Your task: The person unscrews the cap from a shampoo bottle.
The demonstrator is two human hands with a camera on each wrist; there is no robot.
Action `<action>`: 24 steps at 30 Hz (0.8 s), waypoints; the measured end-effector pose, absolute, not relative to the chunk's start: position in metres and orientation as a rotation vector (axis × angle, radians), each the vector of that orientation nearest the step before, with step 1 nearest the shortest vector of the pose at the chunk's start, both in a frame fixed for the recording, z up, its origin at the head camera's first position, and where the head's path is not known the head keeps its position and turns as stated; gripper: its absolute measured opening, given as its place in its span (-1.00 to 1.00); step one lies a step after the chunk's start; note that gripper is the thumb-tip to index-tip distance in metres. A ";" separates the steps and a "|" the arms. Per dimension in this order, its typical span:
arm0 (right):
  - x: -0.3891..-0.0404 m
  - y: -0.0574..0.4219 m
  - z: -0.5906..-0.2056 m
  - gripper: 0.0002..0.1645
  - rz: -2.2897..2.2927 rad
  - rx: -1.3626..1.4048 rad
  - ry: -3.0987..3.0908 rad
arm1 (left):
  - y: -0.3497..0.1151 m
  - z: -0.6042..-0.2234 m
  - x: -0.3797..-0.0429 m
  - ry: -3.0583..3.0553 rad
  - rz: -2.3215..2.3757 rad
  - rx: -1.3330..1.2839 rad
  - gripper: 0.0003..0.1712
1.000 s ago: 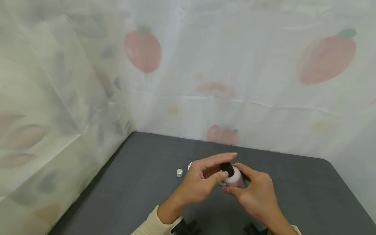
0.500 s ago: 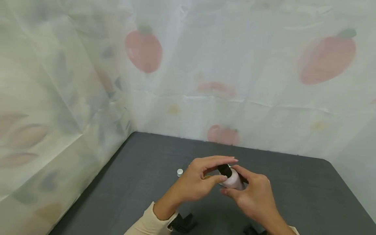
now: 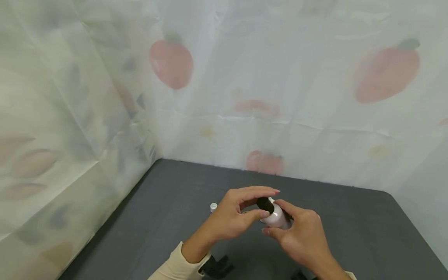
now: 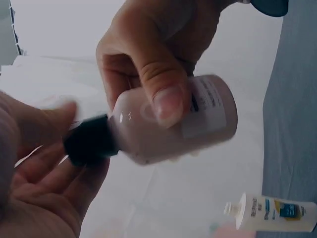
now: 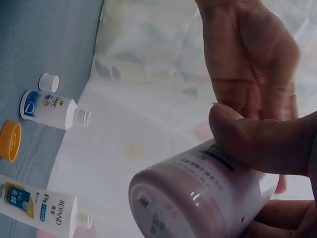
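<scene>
My right hand (image 3: 304, 233) grips a clear-walled bottle of pale pink liquid (image 4: 158, 144) around its body, thumb over the printed label. The bottle is tilted, its neck end toward my left hand (image 3: 227, 216). On that end sits a black cap (image 4: 91, 141). My left thumb and fingers are at opposite sides of this cap; in the left wrist view the thumb is blurred over it and fingertips lie against its underside. Seen from the right wrist, the bottle's round base (image 5: 158, 213) faces the camera. Both hands work above the dark grey table (image 3: 168, 186).
Behind my left hand stand an uncapped white Dove bottle (image 5: 52, 109) and an uncapped white Repand bottle (image 5: 44, 208). Near them lie a small white cap (image 5: 48, 82) and an orange cap (image 5: 10, 141). Printed white sheeting (image 3: 217, 97) closes off the back and left.
Both hands have shifted slightly left and down with the bottle. The black cap now leans more to the left in the head view, its dark top showing more.
</scene>
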State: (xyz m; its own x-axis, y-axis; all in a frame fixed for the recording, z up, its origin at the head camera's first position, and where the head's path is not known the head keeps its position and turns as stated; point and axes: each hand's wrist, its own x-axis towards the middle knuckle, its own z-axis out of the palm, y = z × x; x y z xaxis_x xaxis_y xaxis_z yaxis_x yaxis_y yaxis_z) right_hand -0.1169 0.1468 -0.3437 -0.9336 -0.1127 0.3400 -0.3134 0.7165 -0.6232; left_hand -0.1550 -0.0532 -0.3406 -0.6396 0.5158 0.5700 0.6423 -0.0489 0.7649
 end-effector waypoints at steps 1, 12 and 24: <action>-0.117 0.147 -0.343 -0.30 1.022 0.324 -2.663 | -0.055 -0.340 -0.155 -2.093 -1.794 -1.296 -0.55; -0.117 0.142 -0.344 -0.29 0.912 0.336 -2.653 | -0.052 -0.347 -0.154 -2.103 -1.765 -1.045 -0.60; -0.120 0.140 -0.349 -0.28 0.784 0.387 -2.597 | -0.058 -0.351 -0.151 -2.194 -1.756 -0.934 -0.64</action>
